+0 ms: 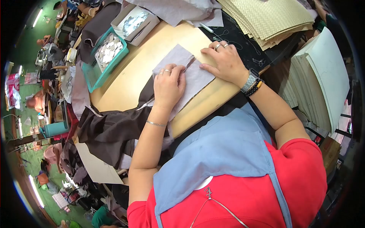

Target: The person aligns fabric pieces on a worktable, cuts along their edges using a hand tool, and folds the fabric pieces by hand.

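Light cloth (201, 78) lies on the wooden table (131, 76), beneath both hands, with a fold or seam line running across it. The left hand (169, 85) has its fingers bent, tips down at that line; whether they pinch the cloth or only press it cannot be told. The right hand (226, 62) is spread, thumb at the cloth's upper edge, gripping nothing visible.

Handling, in this inspector's judgement: pressure should be light and even, the line kept straight, the edges square and the layers free of puckers. The weight of the dark cloth (114, 125), bunched beside the left forearm, could drag the work askew; slack should be left there.

Count: two hands, with two rings visible on each; one watch (251, 79), right wrist; one bracelet (156, 124), left wrist; one green basket (102, 79); one white box (150, 29); one stack of woven sheets (270, 19). White pieces (109, 50) in the basket: many, overlapping, not countable.
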